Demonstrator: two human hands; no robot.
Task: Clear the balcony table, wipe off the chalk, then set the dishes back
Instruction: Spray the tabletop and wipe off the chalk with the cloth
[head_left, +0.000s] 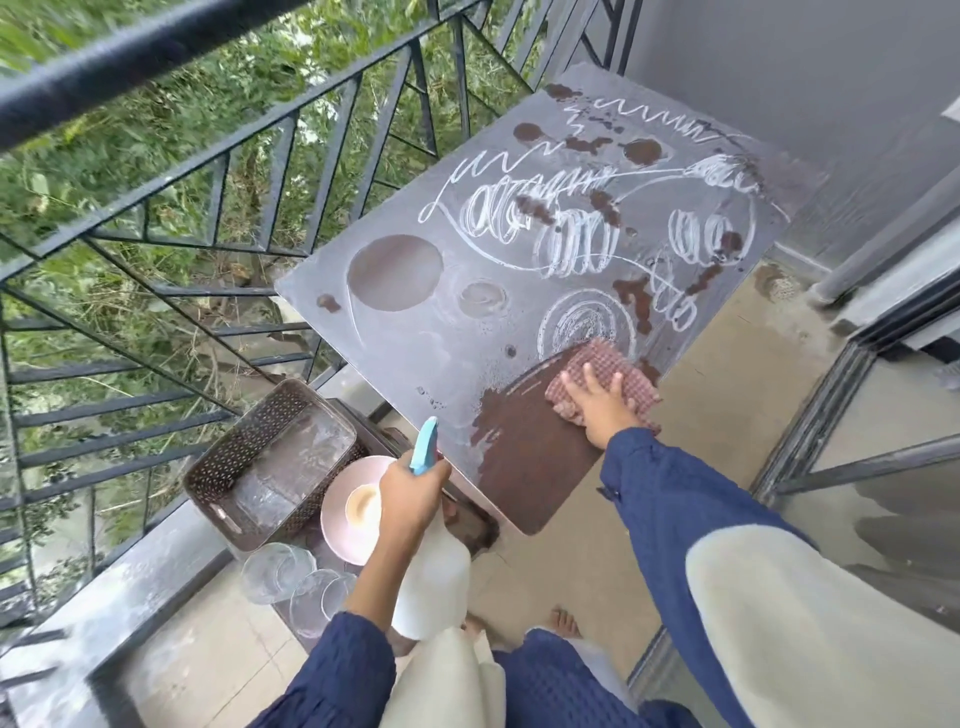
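No legible text, label, brand, number or sign is showing. The chalk on the table is forming only zigzags, loops and spirals, not letters or digits. The bottle is presenting a plain white side with no readable print.
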